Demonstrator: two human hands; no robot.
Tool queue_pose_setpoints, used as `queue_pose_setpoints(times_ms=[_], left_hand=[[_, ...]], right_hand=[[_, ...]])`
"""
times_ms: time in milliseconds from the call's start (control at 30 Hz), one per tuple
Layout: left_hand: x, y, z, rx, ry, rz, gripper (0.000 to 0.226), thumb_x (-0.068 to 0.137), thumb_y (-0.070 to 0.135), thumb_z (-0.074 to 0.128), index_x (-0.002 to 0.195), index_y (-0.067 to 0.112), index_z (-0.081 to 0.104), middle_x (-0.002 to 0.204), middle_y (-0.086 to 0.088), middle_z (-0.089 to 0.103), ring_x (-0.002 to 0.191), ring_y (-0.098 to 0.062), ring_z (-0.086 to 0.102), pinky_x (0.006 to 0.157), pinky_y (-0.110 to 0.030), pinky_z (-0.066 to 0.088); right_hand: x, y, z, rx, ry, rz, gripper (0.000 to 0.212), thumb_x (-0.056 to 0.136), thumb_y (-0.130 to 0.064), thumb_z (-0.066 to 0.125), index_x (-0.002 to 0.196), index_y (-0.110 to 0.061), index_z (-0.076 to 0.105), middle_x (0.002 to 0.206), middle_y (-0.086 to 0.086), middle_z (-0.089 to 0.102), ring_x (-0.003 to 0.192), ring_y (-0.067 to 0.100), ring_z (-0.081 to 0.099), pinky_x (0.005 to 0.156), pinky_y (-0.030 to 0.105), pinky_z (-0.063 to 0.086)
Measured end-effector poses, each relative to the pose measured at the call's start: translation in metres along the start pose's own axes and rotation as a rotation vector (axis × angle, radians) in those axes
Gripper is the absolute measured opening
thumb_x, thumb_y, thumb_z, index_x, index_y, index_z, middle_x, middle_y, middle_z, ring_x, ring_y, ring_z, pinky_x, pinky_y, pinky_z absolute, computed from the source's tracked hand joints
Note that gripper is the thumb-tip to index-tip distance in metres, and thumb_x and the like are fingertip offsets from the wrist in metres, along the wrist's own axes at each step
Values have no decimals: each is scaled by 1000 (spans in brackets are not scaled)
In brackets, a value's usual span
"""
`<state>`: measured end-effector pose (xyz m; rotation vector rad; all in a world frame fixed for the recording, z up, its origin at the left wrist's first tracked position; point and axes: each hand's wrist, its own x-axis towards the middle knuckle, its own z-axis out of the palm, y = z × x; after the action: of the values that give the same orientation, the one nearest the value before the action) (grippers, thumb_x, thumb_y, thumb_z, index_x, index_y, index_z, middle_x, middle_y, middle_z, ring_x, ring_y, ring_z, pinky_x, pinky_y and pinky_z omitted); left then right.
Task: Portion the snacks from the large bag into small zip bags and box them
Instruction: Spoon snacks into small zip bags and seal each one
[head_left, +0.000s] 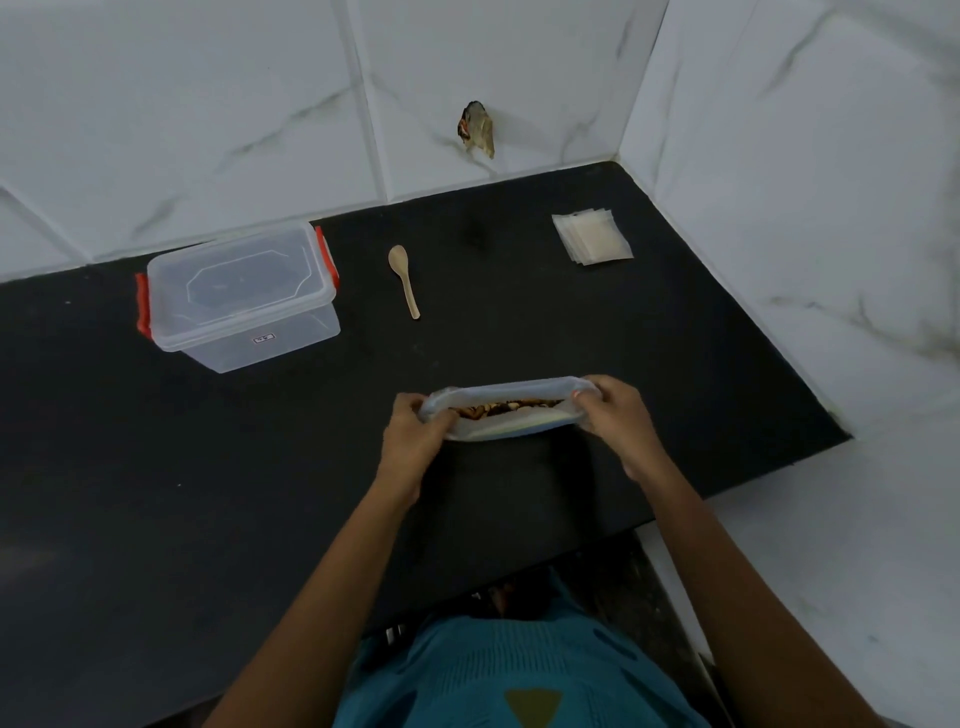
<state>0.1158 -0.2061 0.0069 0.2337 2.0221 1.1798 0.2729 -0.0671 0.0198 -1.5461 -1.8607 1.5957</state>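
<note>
Black counter (156, 493) with lidded box (239, 296), wooden spoon (403, 280), stack of zip bags (592, 236)

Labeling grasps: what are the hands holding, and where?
The large snack bag, by its open mouth: left hand at the left end, right hand at the right end.

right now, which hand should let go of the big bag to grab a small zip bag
Right, likely. The stack of small zip bags lies far right on the counter, beyond the right hand; the left hand would have to cross the large bag both hands grip.
</note>
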Motion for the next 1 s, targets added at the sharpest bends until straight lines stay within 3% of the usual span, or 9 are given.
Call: queue_pose_setpoints(times_ms=[67,167,267,367,433,533,700,833,1000], left_hand=[[2,0,-5,282,111,225,33,87,19,62,117,11,51,123,-8,37,101,-13,46,89,-23,41],[-1,8,-3,402,195,432,44,84,11,64,125,7,47,130,-9,37,111,-19,48,95,-25,43],[-4,18,2,619,229,559,35,88,9,58,120,9,45,122,-9,48,106,-21,52,85,-27,48],[-5,26,1,771,243,574,21,93,14,52,111,10,43,110,-8,56,92,-21,61,74,-34,55],[-4,28,1,792,229,574,20,93,15,51,110,10,40,109,-8,55,88,-22,63,69,-37,56],[-1,28,0,845,157,633,27,92,13,52,115,12,38,118,-8,47,92,-23,62,69,-36,57],[1,31,-14,1110,-52,826,35,89,11,56,123,12,46,137,-6,31,110,-19,55,85,-29,53],[-6,33,-12,1235,-157,780,52,88,10,58,135,17,38,152,-5,10,122,-21,46,93,-31,49],[-9,32,-6,1209,-83,591,72,86,16,62,143,30,20,152,-8,-22,127,-28,35,90,-37,48]], right_hand=[[-1,-2,2,-216,107,-95,24,94,-16,48,109,-4,62,107,18,54,91,26,57,79,38,48],[3,-5,3,-339,145,-257,20,91,-12,51,101,-4,66,94,10,50,82,17,51,72,30,41],[7,-10,2,-284,173,-213,31,89,-8,56,120,-10,54,102,4,54,87,10,52,70,19,42],[3,-12,3,-337,225,-213,20,88,-9,57,107,-12,49,93,-2,52,79,10,56,59,15,41],[-4,-10,7,-533,246,-337,10,89,-9,55,97,-14,51,97,-1,50,81,13,57,63,21,45],[-8,-5,11,-756,200,-541,9,87,-8,56,95,-12,58,120,3,43,86,16,57,71,27,50],[-5,-6,6,-828,228,-510,24,93,-16,50,116,-11,56,129,1,41,88,16,59,76,31,52],[-2,-13,9,-848,207,-423,44,89,-18,57,131,-14,44,140,6,28,112,21,51,85,33,51],[-2,-23,8,-928,166,-360,56,84,-16,64,135,-22,41,147,9,12,125,26,38,87,33,48]])
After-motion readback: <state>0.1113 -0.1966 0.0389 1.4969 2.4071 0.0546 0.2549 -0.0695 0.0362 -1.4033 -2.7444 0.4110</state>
